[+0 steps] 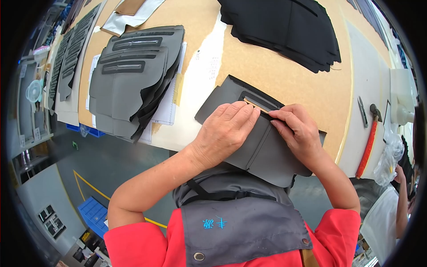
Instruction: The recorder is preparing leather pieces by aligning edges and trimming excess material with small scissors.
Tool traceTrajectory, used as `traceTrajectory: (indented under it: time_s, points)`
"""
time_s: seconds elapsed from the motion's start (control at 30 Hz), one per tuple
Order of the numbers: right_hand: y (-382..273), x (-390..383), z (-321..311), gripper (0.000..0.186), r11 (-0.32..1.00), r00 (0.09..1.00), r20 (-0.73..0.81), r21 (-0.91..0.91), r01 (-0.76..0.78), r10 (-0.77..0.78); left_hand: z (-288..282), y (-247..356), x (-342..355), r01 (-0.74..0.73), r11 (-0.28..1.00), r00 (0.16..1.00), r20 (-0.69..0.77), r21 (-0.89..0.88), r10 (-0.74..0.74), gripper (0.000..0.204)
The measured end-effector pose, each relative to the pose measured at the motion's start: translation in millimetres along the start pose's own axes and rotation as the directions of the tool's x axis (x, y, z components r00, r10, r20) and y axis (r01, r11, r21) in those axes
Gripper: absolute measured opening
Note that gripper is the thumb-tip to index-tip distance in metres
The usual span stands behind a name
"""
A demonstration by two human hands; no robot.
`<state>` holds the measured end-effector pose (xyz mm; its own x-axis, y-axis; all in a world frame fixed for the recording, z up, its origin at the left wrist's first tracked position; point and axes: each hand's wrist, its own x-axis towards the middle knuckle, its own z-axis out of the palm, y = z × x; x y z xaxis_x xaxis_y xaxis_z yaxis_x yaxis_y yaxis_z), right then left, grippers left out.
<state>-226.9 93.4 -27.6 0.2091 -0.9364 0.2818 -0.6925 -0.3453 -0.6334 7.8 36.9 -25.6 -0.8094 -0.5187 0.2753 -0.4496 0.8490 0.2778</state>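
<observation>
A dark grey fabric panel (pixel 253 158) lies at the table's front edge in front of me, its lower part hanging toward my lap. Near its top is a black-framed pocket slot (pixel 267 99), with a narrow tan strip (pixel 252 103) along it. My left hand (pixel 224 129) presses down beside the slot, its fingertips together on the strip's near side. At the slot's right end, my right hand (pixel 297 132) has thumb and forefinger pinched on the strip's end. Fingers partly hide the strip.
A stack of grey panels with zipped slots (pixel 120 84) lies to the left. Black fabric pieces (pixel 284 31) are piled at the far side. On the right are a red-handled hammer (pixel 367 149), a slim dark tool (pixel 362 112) and clear plastic bags (pixel 389 158). Another person's arm (pixel 401 200) shows there.
</observation>
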Motion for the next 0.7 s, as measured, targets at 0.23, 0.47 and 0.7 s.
traceTrajectory:
  time_s: [0.23,0.47,0.7]
  points:
    - [6,-5,-3,0.039,0.987,0.99,0.033,-0.086,0.139,-0.137,-1,3,0,0.036,0.998,0.999,0.023,-0.044,-0.035,0.047]
    - [2,-3,-4,0.04,0.945,0.967,0.08,-0.205,0.254,-0.242,0,11,1,-0.005,0.999,1.0,0.028,0.031,0.004,0.048]
    - [-1,-11,-4,0.026,0.997,0.998,-0.015,0.043,-0.059,0.06,1,17,-2,0.016,0.999,0.999,0.033,0.028,-0.017,0.05]
